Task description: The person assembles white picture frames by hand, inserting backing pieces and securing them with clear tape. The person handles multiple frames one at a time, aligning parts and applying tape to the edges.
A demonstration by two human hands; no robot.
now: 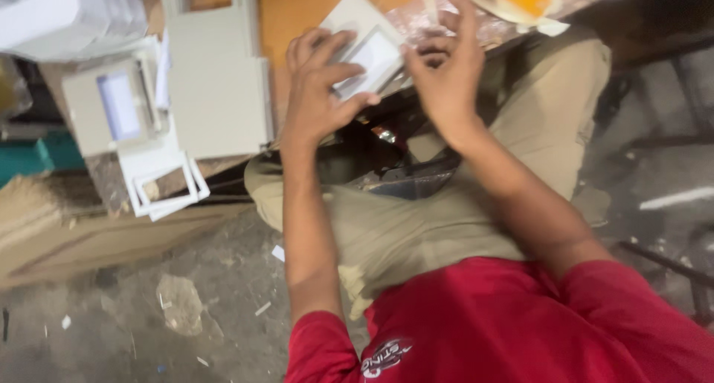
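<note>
Left hand: the left hand (320, 93) wraps around the left edge of a pale square frame (370, 52), fingers curled over its front and thumb lying across the lower corner, so it is grasping the frame.
Right hand: the right hand (446, 74) is at the frame's right edge with fingers spread upward; motion blur hides whether it pinches the edge or only touches it, so I cannot tell its grip.
Frame position: held up over the lap, in front of the orange board (312, 11), tilted with one corner pointing up.
Doing it well: judging from the hold, the frame is best kept steady by its edges, with fingers off the open window in the middle, and both hands level so it does not twist.
Count, frames: one in the hands; at least two white open frames (165, 184) lie stacked to the left, overlapping.
Count, boxes: one grey box with a window (115, 108), and one larger plain grey panel (216, 85) just beside it.
Count, hands: two, both the person's own.
Floor: grey concrete floor (149, 323) with scattered scraps.
</note>
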